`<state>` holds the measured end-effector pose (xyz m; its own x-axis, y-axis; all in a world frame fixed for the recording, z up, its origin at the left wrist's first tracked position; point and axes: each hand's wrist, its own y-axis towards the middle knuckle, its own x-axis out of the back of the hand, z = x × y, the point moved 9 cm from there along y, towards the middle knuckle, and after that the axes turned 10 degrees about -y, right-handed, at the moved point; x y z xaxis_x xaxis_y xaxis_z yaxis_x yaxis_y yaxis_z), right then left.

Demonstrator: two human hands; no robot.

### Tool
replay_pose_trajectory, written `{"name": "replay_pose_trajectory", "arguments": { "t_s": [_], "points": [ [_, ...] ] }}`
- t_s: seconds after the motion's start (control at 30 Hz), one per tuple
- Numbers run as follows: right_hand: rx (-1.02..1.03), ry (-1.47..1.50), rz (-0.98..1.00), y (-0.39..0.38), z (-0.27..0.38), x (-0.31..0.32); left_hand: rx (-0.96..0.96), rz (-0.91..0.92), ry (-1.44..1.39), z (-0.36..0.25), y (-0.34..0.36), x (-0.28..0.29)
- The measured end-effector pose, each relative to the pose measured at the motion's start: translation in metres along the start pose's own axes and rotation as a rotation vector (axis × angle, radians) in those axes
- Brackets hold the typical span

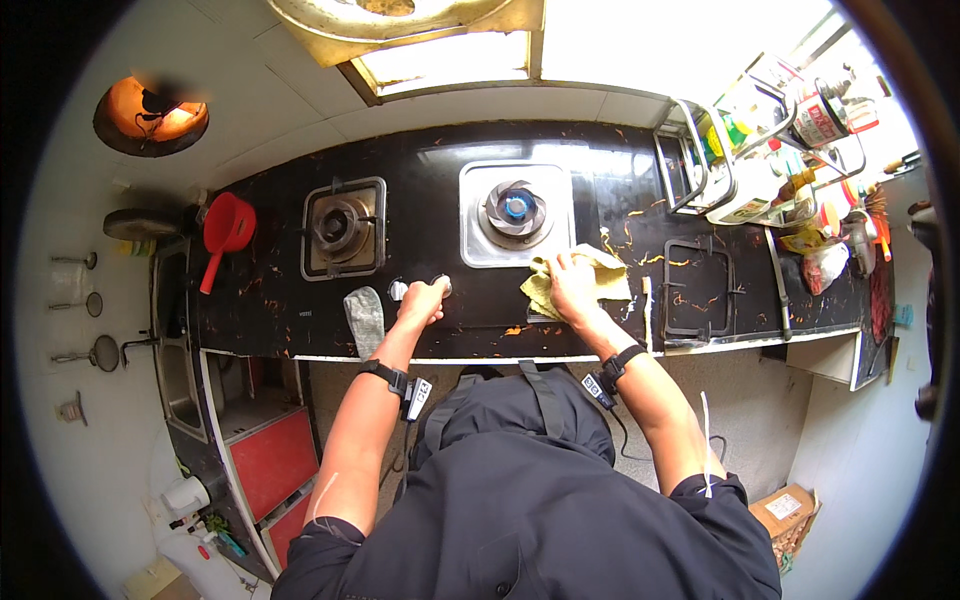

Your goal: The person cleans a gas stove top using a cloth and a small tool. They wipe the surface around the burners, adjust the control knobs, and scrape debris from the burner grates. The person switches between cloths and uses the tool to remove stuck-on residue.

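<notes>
On the tabletop point(422, 200), left to right, sit a dipper point(230, 222), left burner point(343, 228) and right burner point(515, 208). Before the burners, my left hand point(426, 298) touches a knob point(446, 285); my right hand point(573, 285) is on a cloth point(608, 268), left of a grate point(692, 332).

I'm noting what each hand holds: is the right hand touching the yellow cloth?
Touching. The head view shows the right hand on the yellow cloth, its curled fingers lying over the folds, with fabric spreading out on both sides.
</notes>
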<state>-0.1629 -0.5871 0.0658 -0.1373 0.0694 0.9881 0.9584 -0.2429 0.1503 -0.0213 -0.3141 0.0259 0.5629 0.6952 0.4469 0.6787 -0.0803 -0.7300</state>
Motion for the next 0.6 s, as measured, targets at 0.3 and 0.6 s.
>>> {"name": "replay_pose_trajectory", "arguments": {
  "t_s": [0.3,0.6],
  "points": [
    [-0.014,0.007,0.034,-0.001,-0.001,-0.01,-0.448,-0.151,0.619,-0.041,-0.01,-0.01],
    [-0.025,0.019,0.045,-0.001,-0.002,-0.011,-0.45,-0.206,0.725,-0.045,-0.018,-0.009]
  ]
}}
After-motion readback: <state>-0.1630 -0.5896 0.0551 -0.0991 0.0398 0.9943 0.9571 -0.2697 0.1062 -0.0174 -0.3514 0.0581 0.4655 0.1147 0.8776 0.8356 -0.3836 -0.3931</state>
